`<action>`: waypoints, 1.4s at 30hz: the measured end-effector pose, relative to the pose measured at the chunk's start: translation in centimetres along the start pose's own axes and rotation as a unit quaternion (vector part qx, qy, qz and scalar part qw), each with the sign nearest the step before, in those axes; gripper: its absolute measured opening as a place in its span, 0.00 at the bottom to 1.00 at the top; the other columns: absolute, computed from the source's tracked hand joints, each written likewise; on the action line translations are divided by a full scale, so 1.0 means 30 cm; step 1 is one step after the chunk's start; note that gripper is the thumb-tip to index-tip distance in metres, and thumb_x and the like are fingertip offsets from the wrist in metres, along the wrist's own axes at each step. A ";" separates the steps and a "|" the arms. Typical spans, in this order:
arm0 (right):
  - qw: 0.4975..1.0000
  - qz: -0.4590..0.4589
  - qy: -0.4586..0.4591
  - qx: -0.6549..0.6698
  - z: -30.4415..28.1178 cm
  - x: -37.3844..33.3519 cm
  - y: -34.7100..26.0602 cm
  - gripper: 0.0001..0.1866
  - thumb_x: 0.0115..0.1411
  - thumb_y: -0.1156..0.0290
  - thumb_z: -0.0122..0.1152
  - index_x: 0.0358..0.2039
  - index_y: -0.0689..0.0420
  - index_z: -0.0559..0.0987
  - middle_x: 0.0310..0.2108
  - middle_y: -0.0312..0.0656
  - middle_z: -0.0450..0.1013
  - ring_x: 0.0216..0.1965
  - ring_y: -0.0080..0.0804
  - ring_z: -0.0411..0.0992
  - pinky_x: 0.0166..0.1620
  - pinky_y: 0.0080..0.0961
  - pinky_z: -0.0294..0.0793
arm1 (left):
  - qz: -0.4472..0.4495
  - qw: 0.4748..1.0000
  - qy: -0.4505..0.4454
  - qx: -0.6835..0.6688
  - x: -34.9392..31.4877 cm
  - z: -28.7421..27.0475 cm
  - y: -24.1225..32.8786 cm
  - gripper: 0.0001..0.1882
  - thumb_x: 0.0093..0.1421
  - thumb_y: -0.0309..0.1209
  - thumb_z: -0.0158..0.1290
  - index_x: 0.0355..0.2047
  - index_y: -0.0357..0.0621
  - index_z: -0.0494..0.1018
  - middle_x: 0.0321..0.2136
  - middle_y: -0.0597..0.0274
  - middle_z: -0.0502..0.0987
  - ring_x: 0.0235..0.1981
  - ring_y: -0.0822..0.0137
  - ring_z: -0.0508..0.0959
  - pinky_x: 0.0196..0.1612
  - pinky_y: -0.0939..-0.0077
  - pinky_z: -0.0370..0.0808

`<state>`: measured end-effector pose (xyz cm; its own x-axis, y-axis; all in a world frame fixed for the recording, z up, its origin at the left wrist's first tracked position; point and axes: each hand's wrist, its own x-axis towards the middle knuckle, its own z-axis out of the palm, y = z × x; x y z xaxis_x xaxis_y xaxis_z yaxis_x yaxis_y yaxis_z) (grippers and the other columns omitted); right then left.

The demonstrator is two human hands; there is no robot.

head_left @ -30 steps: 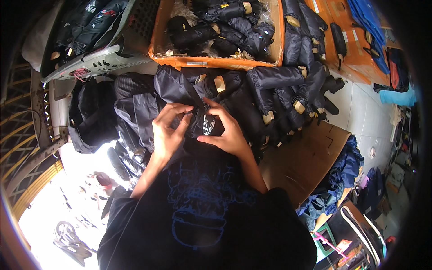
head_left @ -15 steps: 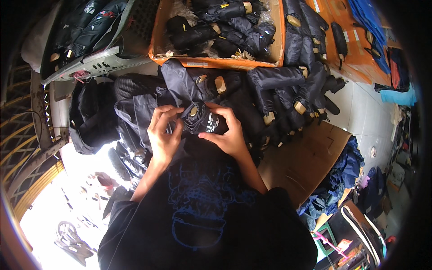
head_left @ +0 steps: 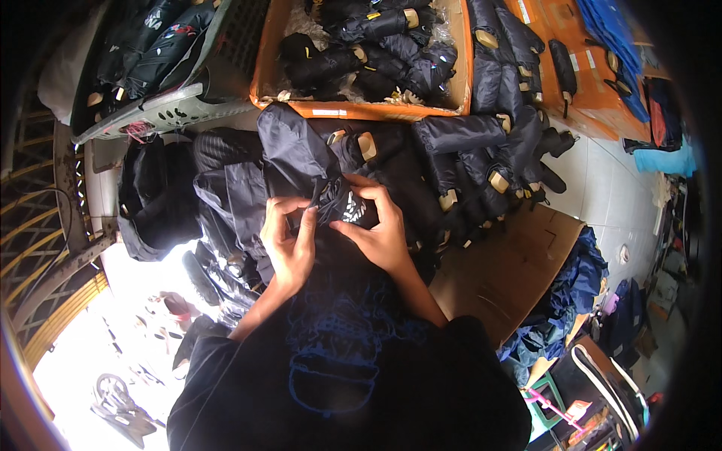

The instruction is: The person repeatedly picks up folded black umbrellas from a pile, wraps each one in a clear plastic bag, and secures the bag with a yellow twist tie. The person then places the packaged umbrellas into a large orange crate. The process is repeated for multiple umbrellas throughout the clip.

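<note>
White floor tiles (head_left: 602,180) show at the right, and strong light washes out the near left. At the middle, close in front of the person's black shirt (head_left: 335,383), is a rolled black bundle (head_left: 350,208) with white print on its right part. The right hand (head_left: 381,225) grips it from the right, thumb on the near side and fingers curved over the far side. The left hand (head_left: 289,237) is at its left edge, thumb and forefinger nearly together, pinching a fold of its dark cloth.

Just beyond the bundle lies a loose black pouch (head_left: 293,143), rounded end pointing away. To its left, more dark cloth (head_left: 229,184) is heaped, with a black bag (head_left: 162,210) further left. To the right lie piled black rolls (head_left: 459,134), several showing tan ends. On the far side stands an orange box (head_left: 361,113) holding similar rolls and clear plastic, with a grey basket (head_left: 177,110) of dark rolls to its left. Orange cartons (head_left: 594,83) and a blue sheet (head_left: 617,45) fill the far right. Nearer on the right are a brown cardboard sheet (head_left: 511,263), crumpled blue cloth (head_left: 556,301) and a green stool (head_left: 556,391). Metal grille (head_left: 68,248) lines the left.
</note>
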<state>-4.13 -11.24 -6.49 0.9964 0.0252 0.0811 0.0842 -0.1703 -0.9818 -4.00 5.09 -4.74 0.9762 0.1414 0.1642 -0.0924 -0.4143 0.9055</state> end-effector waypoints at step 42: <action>0.945 -0.145 0.014 -0.292 -0.042 0.045 -0.051 0.28 0.47 0.76 0.65 0.51 0.46 0.77 0.57 0.38 0.67 0.38 0.41 0.66 0.41 0.39 0.64 | 0.057 0.994 -0.068 0.063 0.092 0.024 0.067 0.06 0.58 0.20 0.58 0.33 0.36 0.71 0.23 0.54 0.77 0.19 0.64 0.77 0.24 0.74 0.74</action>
<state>-2.89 -12.19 -4.67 0.9294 0.1304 0.3452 0.3382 -0.6751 -0.6556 -1.36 4.01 -2.75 0.9792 -0.0319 0.2004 -0.1865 -0.5305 0.8269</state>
